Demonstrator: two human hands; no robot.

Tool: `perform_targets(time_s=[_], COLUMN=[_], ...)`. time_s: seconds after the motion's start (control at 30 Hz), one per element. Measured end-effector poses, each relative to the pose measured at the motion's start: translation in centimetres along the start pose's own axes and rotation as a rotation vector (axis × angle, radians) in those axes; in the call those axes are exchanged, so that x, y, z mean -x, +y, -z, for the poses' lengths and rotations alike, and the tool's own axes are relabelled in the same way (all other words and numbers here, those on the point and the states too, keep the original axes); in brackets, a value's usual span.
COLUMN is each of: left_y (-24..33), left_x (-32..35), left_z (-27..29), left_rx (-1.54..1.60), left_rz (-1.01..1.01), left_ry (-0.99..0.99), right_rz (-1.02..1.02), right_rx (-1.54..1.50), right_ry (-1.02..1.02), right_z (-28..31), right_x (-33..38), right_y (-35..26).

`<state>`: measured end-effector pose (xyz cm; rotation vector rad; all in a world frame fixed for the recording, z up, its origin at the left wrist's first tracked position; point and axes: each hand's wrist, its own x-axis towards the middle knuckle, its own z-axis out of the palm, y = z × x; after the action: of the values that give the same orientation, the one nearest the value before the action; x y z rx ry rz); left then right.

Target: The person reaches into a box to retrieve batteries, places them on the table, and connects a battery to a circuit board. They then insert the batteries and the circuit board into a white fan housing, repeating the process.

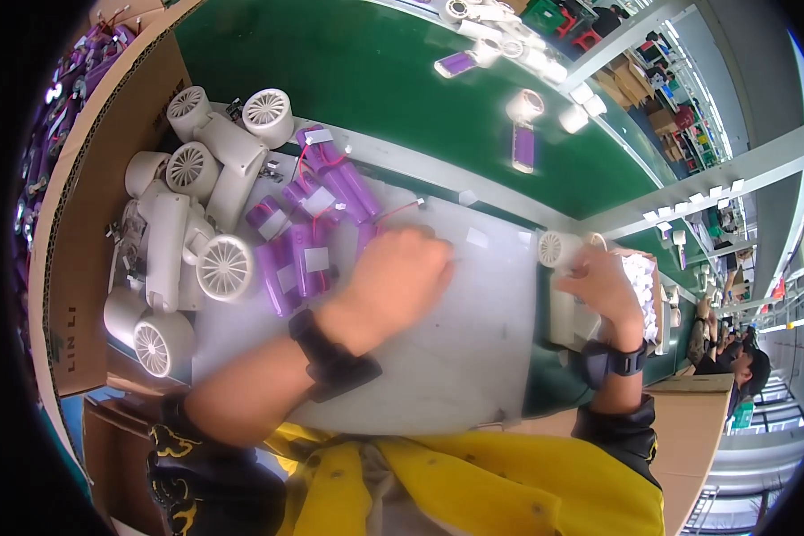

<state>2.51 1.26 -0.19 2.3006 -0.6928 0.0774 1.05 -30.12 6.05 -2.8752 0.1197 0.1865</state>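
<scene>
The left hand [400,277] lies palm down on the white mat [456,357] of the bench, just to the right of the heap of purple battery packs [308,228]. Its fingers are curled over something small at the edge of the heap; I cannot tell what they close on, because the hand is blurred and covers it. The right hand [603,286] is at the right edge of the mat and its fingers are wrapped around a white handheld fan [563,268], whose round head shows just left of the hand. More white fan bodies [196,223] are piled left of the battery packs, against a cardboard box wall [80,268].

The battery packs look stiff and rather light, with smooth wrap that may slip; their thin red wires seem fragile, so it is better to take a pack by its body, not by the wire. The fan looks like hard plastic, light, and is safest held by the handle, away from the grille.
</scene>
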Motion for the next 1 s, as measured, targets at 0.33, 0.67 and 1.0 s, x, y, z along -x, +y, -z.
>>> perform_targets(time_s=[0.33,0.67,1.0], left_y=[1.0,1.1,1.0], left_x=[-0.2,-0.2,0.3], left_z=[0.3,0.3,-0.2], left_rx=[0.535,0.771,0.412], left_rz=[-0.143,0.139,0.010], left_ry=[-0.109,-0.210,-0.144], right_rz=[-0.040,0.534,0.167], right_rx=[-0.200,-0.360,-0.942], right_ry=[0.080,0.187,-0.108], right_z=[1.2,-5.9,-4.7], right_x=[0.6,3.3,3.4], right_y=[-5.4,-11.7,-8.9])
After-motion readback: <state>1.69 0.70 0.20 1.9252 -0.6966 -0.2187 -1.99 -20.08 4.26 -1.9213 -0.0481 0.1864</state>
